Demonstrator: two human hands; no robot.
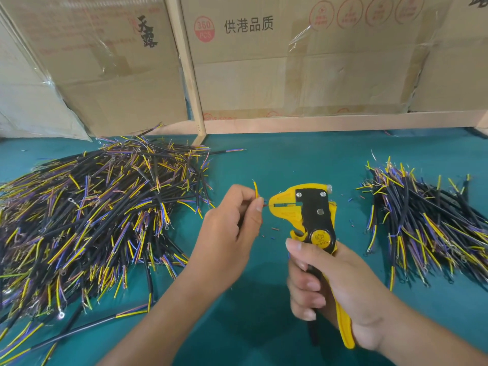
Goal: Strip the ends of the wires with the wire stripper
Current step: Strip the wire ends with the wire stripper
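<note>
My right hand (335,283) grips the handles of a yellow and black wire stripper (314,215), its jaws pointing left at mid-table. My left hand (232,228) pinches a thin wire between thumb and fingers, right at the jaw tips. A yellow strand (255,188) of that wire sticks up above my fingers, and a short red end reaches into the jaws. A large heap of black cables with yellow, blue and purple cores (92,212) lies on the left. A smaller pile of the same cables (427,228) lies on the right.
The table has a teal surface (264,165). Small bits of cut insulation (274,229) lie scattered under and right of the stripper. Cardboard boxes (290,62) and a wooden frame (190,75) stand along the far edge.
</note>
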